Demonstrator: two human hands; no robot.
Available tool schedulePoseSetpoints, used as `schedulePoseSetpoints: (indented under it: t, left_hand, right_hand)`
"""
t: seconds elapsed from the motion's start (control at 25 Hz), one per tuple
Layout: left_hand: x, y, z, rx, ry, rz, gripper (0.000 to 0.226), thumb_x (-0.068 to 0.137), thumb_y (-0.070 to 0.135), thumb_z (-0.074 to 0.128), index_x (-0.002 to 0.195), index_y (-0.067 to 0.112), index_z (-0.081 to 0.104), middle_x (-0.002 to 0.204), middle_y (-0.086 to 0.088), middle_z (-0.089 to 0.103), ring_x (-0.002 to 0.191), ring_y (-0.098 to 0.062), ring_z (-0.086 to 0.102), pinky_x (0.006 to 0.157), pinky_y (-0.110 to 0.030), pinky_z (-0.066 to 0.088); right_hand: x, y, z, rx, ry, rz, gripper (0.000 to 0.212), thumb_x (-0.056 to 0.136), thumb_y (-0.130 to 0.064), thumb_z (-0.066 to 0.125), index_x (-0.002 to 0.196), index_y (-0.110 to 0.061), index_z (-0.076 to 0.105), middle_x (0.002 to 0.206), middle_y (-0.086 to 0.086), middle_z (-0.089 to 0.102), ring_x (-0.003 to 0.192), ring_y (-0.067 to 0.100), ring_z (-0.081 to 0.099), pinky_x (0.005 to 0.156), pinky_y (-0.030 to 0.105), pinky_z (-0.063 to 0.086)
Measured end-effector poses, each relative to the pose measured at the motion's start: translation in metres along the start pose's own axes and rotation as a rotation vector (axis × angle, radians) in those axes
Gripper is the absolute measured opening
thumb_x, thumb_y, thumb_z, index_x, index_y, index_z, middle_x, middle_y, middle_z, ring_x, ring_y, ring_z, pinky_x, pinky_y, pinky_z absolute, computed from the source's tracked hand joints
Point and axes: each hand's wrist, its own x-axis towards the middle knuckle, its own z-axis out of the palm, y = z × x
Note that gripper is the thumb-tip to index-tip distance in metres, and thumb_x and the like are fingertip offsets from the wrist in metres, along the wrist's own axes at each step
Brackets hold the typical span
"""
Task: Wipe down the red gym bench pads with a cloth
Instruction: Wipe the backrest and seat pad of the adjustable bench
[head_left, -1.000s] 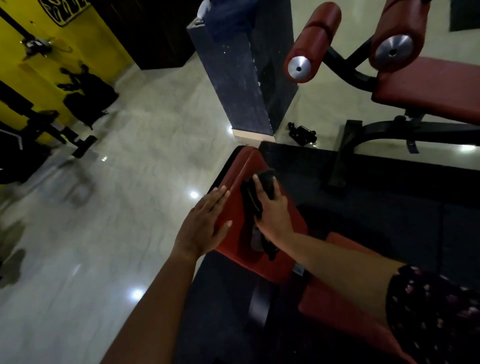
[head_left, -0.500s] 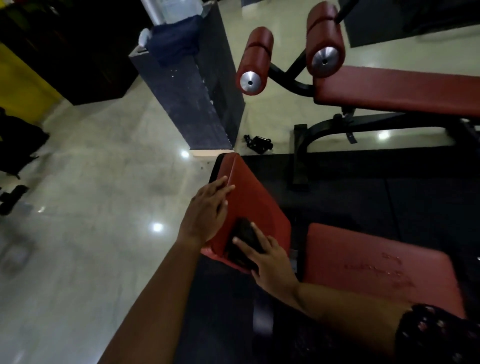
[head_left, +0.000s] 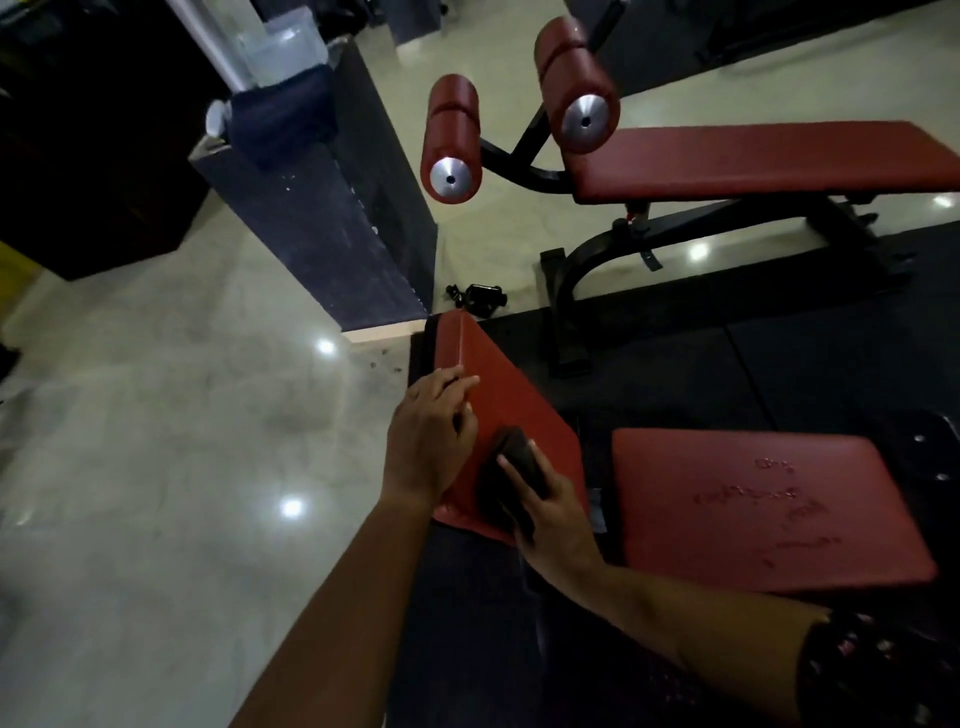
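Head view: a person leans over a red two-part gym bench that stands on dark matting beside a pale polished floor.
Task item, location: the cloth, dark and bunched, lies on the near lower end of the inclined pad.
Right hand: its fingers are wrapped over the cloth and press it to the pad surface.
Left hand: the fingers are extended and hold nothing; they are laid on the pad's left edge, apparently bracing it.
Governing relation: the inclined pad's long axis runs from the hands away to its far corner near the dark pillar. Most of the pad's length lies ahead of the cloth, so a stroke would travel along that axis.
Seat pad: lies flat just to the right of the right hand, separated from the inclined pad by a narrow gap. Wet-looking marks show on its surface. The right hand is the nearer.
Judgement: the inclined pad is in progress and the seat pad appears not yet wiped.
Other: a second red bench with roller pads stands well apart beyond.
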Motion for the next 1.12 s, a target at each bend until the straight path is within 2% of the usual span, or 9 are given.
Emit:
schedulePoseSetpoints:
  t: [0.16, 0.2, 0.32, 0.44, 0.52, 0.72, 0.88, 0.96, 1.12]
  left_hand:
    - [-0.001, -0.007, 0.003, 0.066, 0.0, 0.095, 0.037, 0.091, 0.028, 0.045, 0.12, 0.018, 0.066, 0.133, -0.004, 0.058, 0.126, -0.022, 0.051, 0.104, -0.049, 0.044]
    - [0.0, -0.008, 0.004, 0.067, -0.022, 0.084, 0.038, 0.091, 0.03, 0.044, 0.121, 0.019, 0.065, 0.136, -0.004, 0.055, 0.129, -0.023, 0.048, 0.106, -0.049, 0.042]
    - [0.003, -0.009, 0.007, 0.032, -0.129, 0.048, 0.042, 0.091, 0.037, 0.04, 0.119, 0.022, 0.067, 0.142, -0.002, 0.052, 0.141, -0.02, 0.034, 0.115, -0.049, 0.031]
    - [0.005, -0.008, 0.007, -0.065, -0.171, 0.015, 0.044, 0.092, 0.038, 0.037, 0.114, 0.021, 0.071, 0.144, -0.001, 0.051, 0.146, -0.015, 0.023, 0.12, -0.039, 0.019]
    - [0.006, -0.007, 0.006, -0.092, -0.148, -0.002, 0.044, 0.092, 0.037, 0.036, 0.111, 0.02, 0.072, 0.143, -0.001, 0.052, 0.145, -0.011, 0.021, 0.119, -0.037, 0.019]
    - [0.005, -0.004, 0.003, -0.047, -0.183, -0.003, 0.042, 0.094, 0.037, 0.037, 0.111, 0.02, 0.072, 0.143, -0.001, 0.052, 0.145, -0.013, 0.022, 0.118, -0.039, 0.022]
    - [0.009, 0.014, -0.003, 0.278, -0.289, -0.002, 0.03, 0.096, 0.032, 0.052, 0.12, 0.022, 0.067, 0.148, -0.002, 0.047, 0.145, -0.026, 0.028, 0.112, -0.045, 0.032]
    - [0.001, 0.029, -0.001, 0.32, -0.252, -0.042, 0.032, 0.095, 0.03, 0.054, 0.124, 0.019, 0.064, 0.145, -0.005, 0.05, 0.141, -0.029, 0.035, 0.111, -0.048, 0.033]
    - [-0.023, 0.036, 0.018, 0.491, -0.208, 0.081, 0.036, 0.087, 0.025, 0.062, 0.121, 0.014, 0.067, 0.137, -0.009, 0.058, 0.135, -0.033, 0.044, 0.108, -0.055, 0.034]
  right_hand:
    - [0.074, 0.029, 0.013, 0.042, -0.05, -0.016, 0.069, 0.087, -0.028, 0.056, 0.145, -0.052, 0.029, 0.157, 0.005, 0.028, 0.134, 0.034, 0.039, 0.106, 0.052, 0.039]
    - [0.088, 0.034, 0.013, 0.049, -0.065, -0.034, 0.068, 0.087, -0.028, 0.058, 0.144, -0.051, 0.03, 0.157, 0.005, 0.027, 0.134, 0.035, 0.038, 0.106, 0.053, 0.038]
    - [0.138, 0.042, 0.0, 0.004, -0.099, 0.047, 0.088, 0.083, -0.019, 0.069, 0.147, -0.051, 0.018, 0.159, 0.01, 0.018, 0.126, 0.041, 0.041, 0.099, 0.048, 0.045]
    - [0.188, 0.052, -0.006, 0.092, -0.204, 0.191, 0.093, 0.081, -0.008, 0.064, 0.146, -0.053, 0.015, 0.158, 0.008, 0.021, 0.128, 0.041, 0.042, 0.103, 0.047, 0.043]
    - [0.201, 0.052, -0.006, 0.135, -0.266, 0.268, 0.089, 0.082, -0.001, 0.058, 0.15, -0.043, 0.019, 0.153, 0.011, 0.028, 0.125, 0.041, 0.045, 0.104, 0.043, 0.042]
    - [0.164, 0.041, -0.011, 0.178, -0.31, 0.378, 0.093, 0.08, -0.001, 0.055, 0.15, -0.045, 0.014, 0.147, 0.012, 0.031, 0.117, 0.041, 0.05, 0.099, 0.041, 0.044]
    - [0.098, 0.024, -0.013, 0.248, -0.318, 0.4, 0.095, 0.08, -0.002, 0.058, 0.147, -0.048, 0.008, 0.149, 0.009, 0.028, 0.123, 0.034, 0.047, 0.1, 0.033, 0.044]
    - [0.06, 0.015, -0.011, 0.284, -0.322, 0.353, 0.1, 0.079, -0.001, 0.062, 0.142, -0.051, 0.003, 0.152, 0.009, 0.025, 0.13, 0.031, 0.043, 0.106, 0.034, 0.041]
    - [-0.014, 0.014, -0.012, 0.194, -0.329, 0.133, 0.104, 0.078, -0.008, 0.067, 0.143, -0.06, 0.005, 0.158, 0.008, 0.018, 0.136, 0.033, 0.035, 0.106, 0.043, 0.043]
